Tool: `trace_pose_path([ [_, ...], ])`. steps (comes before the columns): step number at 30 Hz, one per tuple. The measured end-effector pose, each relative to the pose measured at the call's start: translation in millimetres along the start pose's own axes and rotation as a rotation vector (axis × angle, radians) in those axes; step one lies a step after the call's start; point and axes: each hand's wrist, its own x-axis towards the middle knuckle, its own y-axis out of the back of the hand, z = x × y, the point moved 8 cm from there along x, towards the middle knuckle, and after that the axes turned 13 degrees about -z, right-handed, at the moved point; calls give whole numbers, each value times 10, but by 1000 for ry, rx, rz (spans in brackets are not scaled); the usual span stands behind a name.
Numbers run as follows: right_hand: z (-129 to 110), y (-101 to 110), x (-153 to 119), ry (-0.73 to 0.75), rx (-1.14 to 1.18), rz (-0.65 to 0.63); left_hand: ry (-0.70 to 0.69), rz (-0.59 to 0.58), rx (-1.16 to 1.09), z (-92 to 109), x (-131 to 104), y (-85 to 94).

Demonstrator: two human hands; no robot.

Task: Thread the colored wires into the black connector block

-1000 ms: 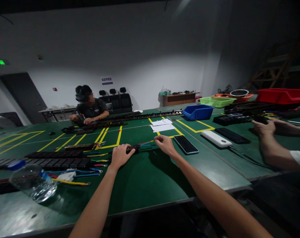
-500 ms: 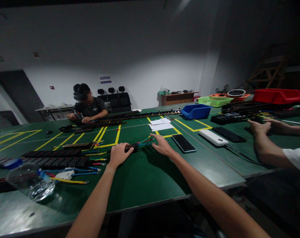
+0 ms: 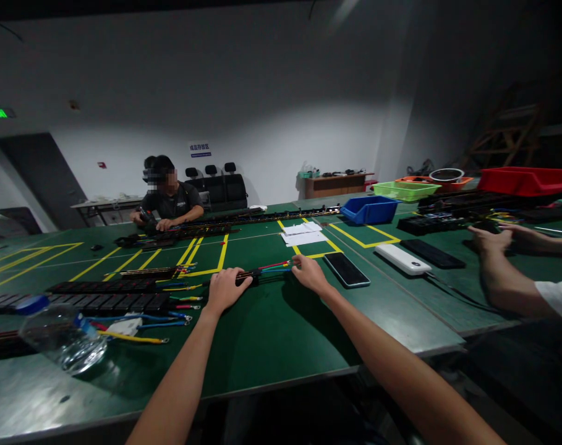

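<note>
- Wired strip (image 3: 257, 273) is lying on the green table (image 3: 266, 340) to the left of the phone (image 3: 347, 269), with its coloured leads (image 3: 275, 267) pointing toward the phone.
- Its long axis is running crosswise before the person, roughly left to right, the lead end sitting nearer the phone and the dark body sitting farther from it.
- On the side away from the phone, the left hand (image 3: 225, 288) is clasping the dark body from above; the strip is emerging between thumb and forefinger. How hard it is pressing, I cannot tell.
- Just left of the phone, the right hand (image 3: 309, 274) is reaching to the lead tips with bent fingers. Whether it is pinching a tip or merely touching, I cannot tell.
- What seems to be mattering most is this end-to-end layout: both hands are facing each other along the strip's axis, the right being nearer the lead tips and the phone, the left being nearer the body.
- Beyond the phone and slightly left, sheets of paper (image 3: 303, 235) are lying flat; to its right a white power bank (image 3: 402, 259) is resting; well to its left, segmented black strips (image 3: 127, 303) are lying roughly parallel to the wired one.
</note>
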Motion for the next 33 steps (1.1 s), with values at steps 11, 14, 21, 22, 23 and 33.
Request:
trace_pose_path([
  [11, -169, 59, 18, 273, 232, 17, -4, -11, -13, 23, -10, 21],
  [14, -165, 74, 9, 262, 179, 39, 4, -16, -11, 21, -9, 22],
  [21, -9, 107, -21, 0, 16, 61, 5, -25, -20, 29, -10, 25],
  [22, 1, 113, -32, -25, 11, 61, 4, -29, -25, 29, -9, 22],
  [23, 5, 115, -43, -43, 9, 56, 1, -32, -30, 29, -8, 18],
  [33, -98, 176, -16, 98, 199, 115, 2, -9, 2, 5, -1, 1],
])
